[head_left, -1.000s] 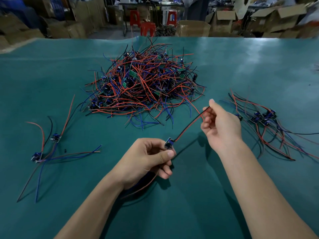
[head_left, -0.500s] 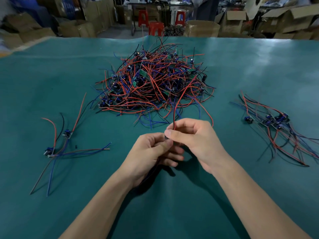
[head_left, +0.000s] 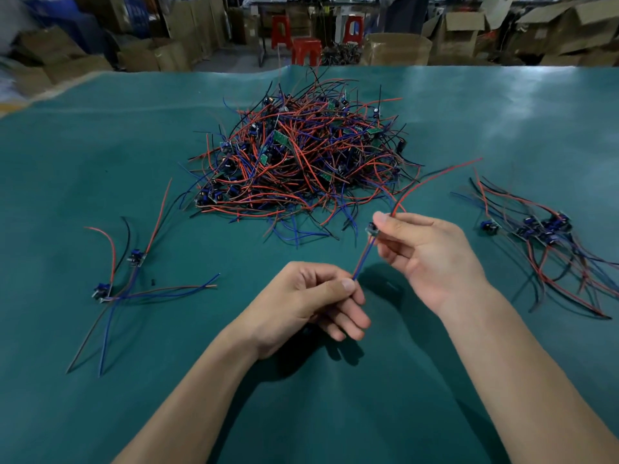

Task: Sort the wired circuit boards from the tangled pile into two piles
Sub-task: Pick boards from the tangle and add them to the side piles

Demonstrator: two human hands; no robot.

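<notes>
Head view over a teal work surface (head_left: 100, 145). Centre-far sits the tangled pile (head_left: 301, 162) of red, blue & black wires w/ small green boards buried in it. Two sorted piles flank it: left pile (head_left: 120, 283), only a couple of boards w/ long leads, and right pile (head_left: 542, 236), noticeably fuller. Near centre, both hands hold one wired board (head_left: 371, 228) above the surface. Right hand (head_left: 425, 256) pinches the tiny board between thumb & fingers, its grip closed on it, w/ a red lead (head_left: 435, 179) arcing up & away to the far right. Left hand (head_left: 311, 303) pinches the blue-and-red lead pair (head_left: 361, 259) lower down, grip closed on the wires, which run taut between the hands. Judgement: the piece looks v. light; wires are limp & springy, likely to snag on neighbours, while the board is stiff w/ small parts that could bend or break. Best hold is at the board edges or on the leads close to the board, not by the loose ends.
</notes>
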